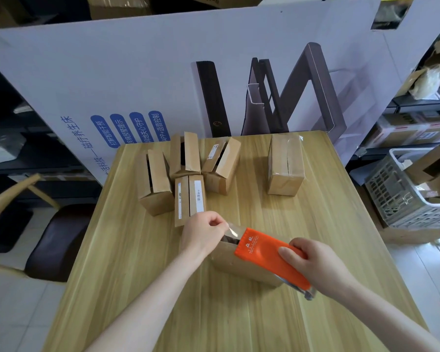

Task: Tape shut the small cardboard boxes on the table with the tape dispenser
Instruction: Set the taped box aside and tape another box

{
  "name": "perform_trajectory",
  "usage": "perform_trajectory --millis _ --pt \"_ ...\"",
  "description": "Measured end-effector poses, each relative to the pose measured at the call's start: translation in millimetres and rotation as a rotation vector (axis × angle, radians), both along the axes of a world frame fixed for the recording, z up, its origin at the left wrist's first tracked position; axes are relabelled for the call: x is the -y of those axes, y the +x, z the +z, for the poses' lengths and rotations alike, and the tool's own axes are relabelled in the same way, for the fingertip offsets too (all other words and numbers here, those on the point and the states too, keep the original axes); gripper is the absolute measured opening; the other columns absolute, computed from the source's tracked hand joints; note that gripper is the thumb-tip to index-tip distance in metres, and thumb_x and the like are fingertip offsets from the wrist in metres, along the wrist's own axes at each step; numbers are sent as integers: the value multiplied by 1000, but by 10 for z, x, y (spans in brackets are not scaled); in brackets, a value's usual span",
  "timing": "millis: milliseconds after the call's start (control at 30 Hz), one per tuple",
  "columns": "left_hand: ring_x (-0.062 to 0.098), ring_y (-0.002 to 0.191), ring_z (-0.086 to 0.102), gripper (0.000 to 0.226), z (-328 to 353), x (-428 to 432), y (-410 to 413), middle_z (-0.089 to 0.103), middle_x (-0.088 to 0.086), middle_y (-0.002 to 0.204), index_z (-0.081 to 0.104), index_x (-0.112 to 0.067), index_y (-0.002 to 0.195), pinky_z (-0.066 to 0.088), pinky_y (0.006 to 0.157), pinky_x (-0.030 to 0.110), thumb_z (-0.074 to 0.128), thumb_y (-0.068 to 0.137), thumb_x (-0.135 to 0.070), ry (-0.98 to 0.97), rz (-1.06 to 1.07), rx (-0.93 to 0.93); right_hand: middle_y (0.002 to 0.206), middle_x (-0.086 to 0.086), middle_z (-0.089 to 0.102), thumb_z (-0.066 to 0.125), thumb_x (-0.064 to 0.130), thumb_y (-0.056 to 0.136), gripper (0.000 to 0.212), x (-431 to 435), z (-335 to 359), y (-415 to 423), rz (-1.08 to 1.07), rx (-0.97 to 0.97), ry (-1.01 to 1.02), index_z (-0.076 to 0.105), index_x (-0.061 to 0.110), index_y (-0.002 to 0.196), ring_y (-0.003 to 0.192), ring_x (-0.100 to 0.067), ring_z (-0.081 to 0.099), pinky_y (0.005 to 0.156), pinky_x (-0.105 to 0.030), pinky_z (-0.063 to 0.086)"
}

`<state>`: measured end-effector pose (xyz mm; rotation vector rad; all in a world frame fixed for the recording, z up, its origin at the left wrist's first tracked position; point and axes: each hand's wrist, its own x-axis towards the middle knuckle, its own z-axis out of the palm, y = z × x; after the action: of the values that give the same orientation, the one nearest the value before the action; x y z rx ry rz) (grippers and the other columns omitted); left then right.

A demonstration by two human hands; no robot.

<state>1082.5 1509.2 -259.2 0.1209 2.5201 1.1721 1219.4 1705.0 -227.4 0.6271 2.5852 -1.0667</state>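
Observation:
A small cardboard box [239, 269] lies near the table's middle front. Over it sits the orange tape dispenser [267, 257], gripped by my right hand [315, 265]. My left hand [203, 233] pinches the free end of the clear tape [231, 231] at the box's far left end. Behind it, several small boxes stand with flaps ajar: one with labels [189, 199], one at the left [155, 181], one at the back [186, 154] and one tilted [222, 165]. A box wrapped in clear tape [286, 163] stands apart at the back right.
The wooden table [137, 275] has free surface in front and at the right. A big printed cardboard sheet [163, 72] leans behind it. A grey plastic crate [404, 196] sits at the right, a dark chair [54, 240] at the left.

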Motion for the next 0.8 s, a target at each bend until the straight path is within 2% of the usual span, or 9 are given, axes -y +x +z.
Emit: perform_trajectory --millis 167,300,367,467,567,633,700,800 --pt "14 67 64 14 -13 -41 0 66 -9 66 67 -22 70 59 68 39 67 83 -28 48 -19 21 69 1 68 50 50 91 27 17 -17 -31 5 24 96 59 28 79 46 -9 61 59 -35 57" --pt "14 62 65 13 -96 -17 -23 71 -1 74 68 -17 77 56 59 27 75 81 -27 67 -16 85 62 3 63 50 51 92 29 8 -35 -46 39 43 146 57 27 76 46 -8 60 51 -27 47" --pt "14 70 68 13 -144 -5 -36 72 1 78 68 -13 84 59 65 32 69 88 -25 118 27 139 64 1 64 51 51 91 29 5 -16 -52 43 36 134 59 27 77 44 -6 58 54 -31 50" --pt "16 81 68 31 -200 38 -62 72 4 91 67 -11 97 60 74 36 52 98 -38 230 122 348 66 -3 67 54 47 91 26 -17 99 -64 37 -12 35 60 26 77 40 -9 59 56 -37 53" --pt "21 95 70 60 -257 53 -41 71 7 108 62 -13 113 60 75 35 34 94 -63 314 116 699 64 -8 67 56 41 92 25 -43 235 -77 18 -48 -92 63 20 79 38 -23 62 51 -43 53" --pt "26 100 69 76 -289 10 -5 66 11 120 57 -10 122 59 78 38 25 91 -71 400 113 883 62 -9 67 57 39 92 25 -45 306 -91 21 -63 -132 64 18 80 38 -27 62 48 -46 53" --pt "29 102 68 82 -287 -40 41 65 14 120 54 -8 128 57 82 41 22 90 -73 472 107 980 55 -9 66 58 34 93 26 -43 352 -105 1 -79 -226 65 13 80 37 -27 60 46 -44 52" --pt "31 103 68 79 -257 -71 71 69 15 111 57 -8 123 54 84 40 22 92 -71 594 67 1041 49 -5 61 57 31 94 29 -62 411 -129 -23 -100 -298 66 7 80 37 -14 55 49 -36 47"
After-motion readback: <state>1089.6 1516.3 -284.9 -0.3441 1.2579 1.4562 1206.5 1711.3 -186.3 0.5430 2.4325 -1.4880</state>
